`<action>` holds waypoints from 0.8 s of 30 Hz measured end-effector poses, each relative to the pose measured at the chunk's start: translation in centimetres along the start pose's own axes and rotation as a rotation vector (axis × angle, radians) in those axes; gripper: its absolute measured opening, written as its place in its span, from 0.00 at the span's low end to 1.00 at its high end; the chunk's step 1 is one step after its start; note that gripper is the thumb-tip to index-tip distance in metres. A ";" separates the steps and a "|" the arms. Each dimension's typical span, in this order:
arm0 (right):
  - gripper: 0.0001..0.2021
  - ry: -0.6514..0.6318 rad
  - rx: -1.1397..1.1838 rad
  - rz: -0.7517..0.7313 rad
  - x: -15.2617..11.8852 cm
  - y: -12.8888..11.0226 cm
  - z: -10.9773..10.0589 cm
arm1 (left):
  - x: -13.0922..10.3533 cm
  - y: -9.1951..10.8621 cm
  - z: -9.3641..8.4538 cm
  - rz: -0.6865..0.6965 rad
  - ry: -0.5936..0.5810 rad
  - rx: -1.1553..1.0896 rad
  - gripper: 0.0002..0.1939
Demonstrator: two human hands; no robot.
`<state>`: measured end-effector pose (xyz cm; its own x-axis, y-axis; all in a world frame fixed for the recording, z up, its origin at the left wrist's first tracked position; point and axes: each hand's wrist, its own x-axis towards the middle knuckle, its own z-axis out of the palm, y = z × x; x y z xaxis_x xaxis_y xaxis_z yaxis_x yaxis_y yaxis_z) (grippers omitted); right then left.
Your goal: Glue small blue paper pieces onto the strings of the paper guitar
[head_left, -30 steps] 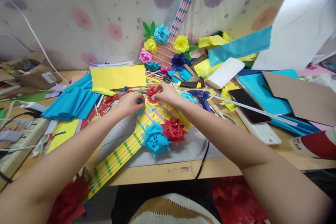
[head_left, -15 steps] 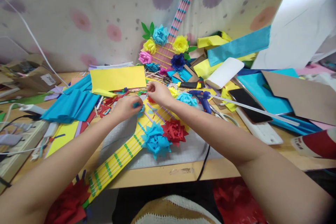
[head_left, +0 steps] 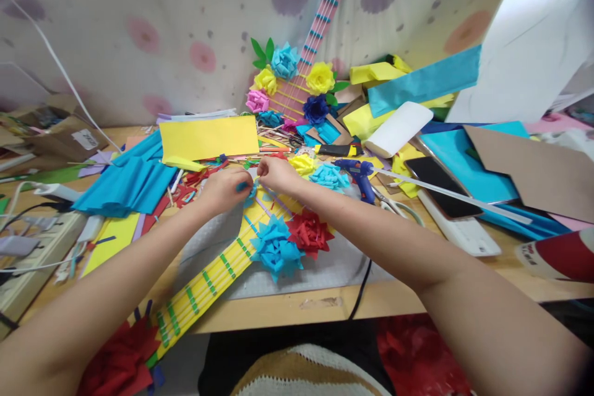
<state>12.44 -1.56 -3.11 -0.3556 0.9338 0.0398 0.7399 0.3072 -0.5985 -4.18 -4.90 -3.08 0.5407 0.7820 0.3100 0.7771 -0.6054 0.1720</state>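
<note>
A yellow paper guitar (head_left: pixel 241 244) with green bands on its neck lies slanted over the table's front edge. On its body are a blue paper flower (head_left: pixel 277 249) and a red paper flower (head_left: pixel 310 233). Over the upper left of the body, my left hand (head_left: pixel 231 189) is closed, with a small blue paper piece at its fingers. Close beside it, my right hand (head_left: pixel 277 174) is pinched, its fingertips near those of the left; what it grips is too small to make out. A light blue flower (head_left: pixel 329 177) and a yellow flower (head_left: pixel 302 164) sit beyond my right forearm.
A blue glue gun (head_left: pixel 359 176) with a long glue stick lies right of the guitar, near scissors (head_left: pixel 394 204) and a phone (head_left: pixel 436 185). Behind stands a pink paper guitar (head_left: pixel 320 25). Blue crepe paper (head_left: pixel 127 182) and a power strip (head_left: pixel 44 266) are at the left.
My right hand has moved slightly left and down, closer to my left hand. The left hand has turned slightly and stays over the same part of the guitar.
</note>
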 end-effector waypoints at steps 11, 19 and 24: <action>0.10 -0.080 0.016 0.035 0.2 0.1 -0.7 | 0.0 -0.1 0.1 0.010 0.003 0.000 0.06; 0.12 -0.095 -0.201 -0.121 -0.1 -0.2 -0.6 | 0.1 -0.3 0.1 0.014 -0.013 -0.016 0.06; 0.13 -0.097 -0.289 -0.158 -0.4 -0.4 0.0 | 0.0 -0.4 0.1 0.003 -0.016 -0.014 0.06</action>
<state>12.26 -2.05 -2.86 -0.5215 0.8527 0.0295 0.7973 0.4993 -0.3392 -4.46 -4.62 -3.23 0.5478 0.7827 0.2953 0.7713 -0.6093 0.1840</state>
